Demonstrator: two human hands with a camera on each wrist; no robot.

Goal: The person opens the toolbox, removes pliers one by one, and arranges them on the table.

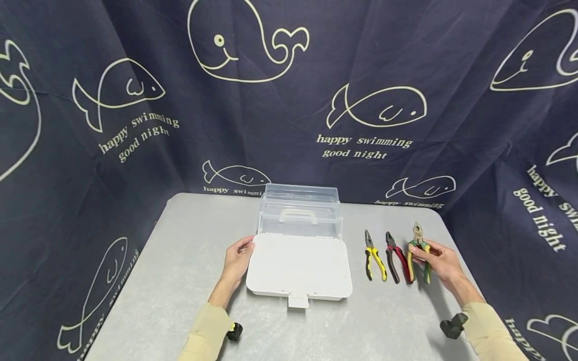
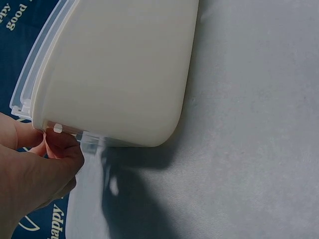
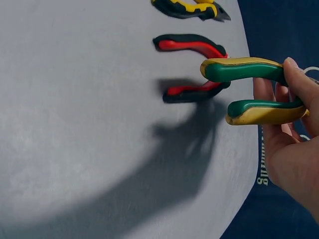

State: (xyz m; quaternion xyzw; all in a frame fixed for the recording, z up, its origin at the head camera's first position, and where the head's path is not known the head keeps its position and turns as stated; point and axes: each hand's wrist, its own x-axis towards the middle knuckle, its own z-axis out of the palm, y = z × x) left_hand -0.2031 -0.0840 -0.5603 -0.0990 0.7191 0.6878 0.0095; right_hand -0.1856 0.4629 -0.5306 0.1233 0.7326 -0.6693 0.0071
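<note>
A plastic toolbox (image 1: pixel 299 265) with a smooth white part and a latch tab in front sits mid-table, its clear tiered part (image 1: pixel 300 210) standing behind. My left hand (image 1: pixel 238 260) is at its back left corner; in the left wrist view the thumb and curled fingers pinch the edge there. With my right hand (image 1: pixel 440 260) I hold combination pliers (image 1: pixel 417 250) with green and yellow handles. Seen from the right wrist, the thumb lies on one handle and fingers reach behind the other, and the pliers' spread handles hang over the table with a shadow below.
Left of the held pliers lie red and black pliers (image 1: pixel 395 255), then yellow and black needle-nose pliers (image 1: pixel 374 254), all with jaws toward the back. The grey table (image 1: pixel 180 281) ends at a dark blue curtain (image 1: pixel 289 115) printed with fish and whales, which surrounds it on three sides.
</note>
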